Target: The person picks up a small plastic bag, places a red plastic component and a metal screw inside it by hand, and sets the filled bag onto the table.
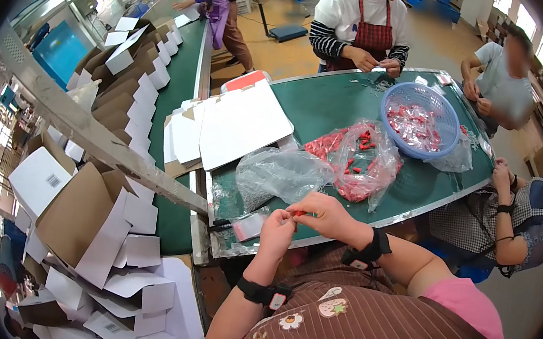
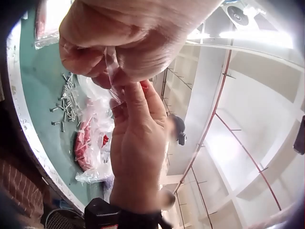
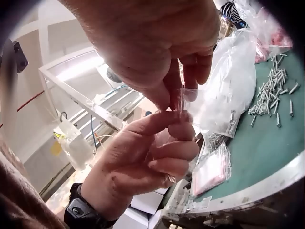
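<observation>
The person (image 1: 367, 325) near me wears one camera on the head, looking forward and down across the tabletop (image 1: 331, 103), and one on each wrist, close upon left grip (image 1: 276, 236) and right grip (image 1: 331, 217), both wrist views sharing the loose screws (image 3: 270, 89).

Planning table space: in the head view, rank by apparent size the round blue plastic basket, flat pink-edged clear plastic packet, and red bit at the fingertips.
1. Blue basket
2. Pink-edged packet
3. Red bit, partly hidden

Pink sleeve (image 1: 469, 306), brown striped apron (image 1: 387, 327), black wristbands (image 1: 253, 291)
</observation>
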The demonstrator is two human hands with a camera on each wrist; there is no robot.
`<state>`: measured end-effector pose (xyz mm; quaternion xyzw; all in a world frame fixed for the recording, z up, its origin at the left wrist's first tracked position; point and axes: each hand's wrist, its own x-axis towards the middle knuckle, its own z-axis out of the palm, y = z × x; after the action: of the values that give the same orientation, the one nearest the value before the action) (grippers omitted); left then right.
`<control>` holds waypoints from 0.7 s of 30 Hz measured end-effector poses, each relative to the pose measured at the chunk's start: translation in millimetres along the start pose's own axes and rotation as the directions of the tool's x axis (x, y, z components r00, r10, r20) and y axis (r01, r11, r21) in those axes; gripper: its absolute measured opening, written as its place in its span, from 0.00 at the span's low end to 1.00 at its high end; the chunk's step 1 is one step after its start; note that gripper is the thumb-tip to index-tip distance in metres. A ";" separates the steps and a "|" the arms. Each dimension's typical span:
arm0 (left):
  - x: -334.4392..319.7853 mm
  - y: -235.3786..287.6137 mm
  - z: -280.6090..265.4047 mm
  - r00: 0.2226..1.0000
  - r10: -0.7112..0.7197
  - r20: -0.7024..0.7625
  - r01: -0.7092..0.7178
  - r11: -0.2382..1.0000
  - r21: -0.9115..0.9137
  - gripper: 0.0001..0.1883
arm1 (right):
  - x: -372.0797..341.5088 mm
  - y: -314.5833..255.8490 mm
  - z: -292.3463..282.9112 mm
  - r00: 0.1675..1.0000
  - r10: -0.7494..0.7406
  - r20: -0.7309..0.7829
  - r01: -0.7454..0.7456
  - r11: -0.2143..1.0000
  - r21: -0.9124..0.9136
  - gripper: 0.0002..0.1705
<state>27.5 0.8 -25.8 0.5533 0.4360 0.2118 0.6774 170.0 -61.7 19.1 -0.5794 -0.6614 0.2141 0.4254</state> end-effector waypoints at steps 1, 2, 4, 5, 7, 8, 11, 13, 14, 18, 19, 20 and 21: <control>-1.5 1.8 -1.1 1.000 0.000 -0.008 0.000 1.000 -0.004 0.03 | 0.7 -0.9 1.0 1.000 -0.005 0.007 0.005 1.000 0.002 0.11; -2.8 3.1 -1.8 0.999 -0.036 -0.005 0.036 0.999 -0.034 0.03 | 1.0 -3.4 0.0 1.000 -0.027 0.007 0.027 0.998 -0.053 0.10; -4.2 2.6 -3.4 0.997 -0.076 -0.003 0.075 0.995 -0.068 0.04 | 0.6 -3.7 0.0 0.999 -0.048 0.013 0.049 0.993 -0.105 0.10; -4.1 1.8 -4.2 0.996 -0.084 0.005 0.084 0.991 -0.107 0.04 | 0.5 -1.9 -0.1 0.998 -0.040 0.044 0.045 0.992 -0.122 0.10; -4.9 2.0 -4.6 0.996 -0.090 0.016 0.092 0.985 -0.147 0.05 | -0.6 -0.9 -1.1 0.997 -0.032 0.072 0.042 0.989 -0.141 0.10; -6.0 3.4 -4.2 0.994 -0.103 0.028 0.106 0.985 -0.136 0.05 | -1.0 -1.5 -2.1 0.994 -0.048 0.100 0.063 0.987 -0.150 0.10; -3.3 3.5 -3.5 0.992 -0.121 0.033 0.124 0.987 -0.103 0.05 | 2.8 -6.7 -10.6 0.988 -0.052 0.143 0.072 0.987 -0.140 0.11; -3.2 4.0 -5.1 0.993 -0.111 0.038 0.115 0.986 -0.124 0.05 | 2.4 -4.2 -13.6 0.990 -0.079 0.116 0.093 0.989 -0.117 0.12; -2.6 2.1 -5.4 0.993 -0.107 0.041 0.112 0.986 -0.125 0.05 | 1.9 -2.5 -14.2 0.996 -0.052 0.069 0.057 0.996 -0.068 0.12; -2.4 3.2 -5.8 0.992 -0.115 0.043 0.119 0.987 -0.109 0.05 | -0.6 2.1 -11.1 0.998 0.036 0.058 -0.041 0.995 0.088 0.14; -3.3 4.3 -5.4 0.993 -0.113 0.043 0.117 0.987 -0.109 0.05 | -1.8 3.2 -7.4 0.995 0.064 0.082 -0.078 0.980 0.181 0.15; -4.7 6.0 -4.3 0.991 -0.122 0.049 0.128 0.983 -0.131 0.05 | -2.8 6.6 -1.6 0.995 0.061 0.082 -0.075 0.981 0.180 0.15; -5.4 8.2 -3.3 0.990 -0.129 0.055 0.136 0.979 -0.154 0.05 | -3.5 11.4 5.8 0.994 0.052 0.093 -0.073 0.967 0.242 0.16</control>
<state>23.6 0.9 -16.3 0.4724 0.4384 0.1876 0.7412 171.9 -61.1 5.9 -0.5331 -0.6290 0.3324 0.4579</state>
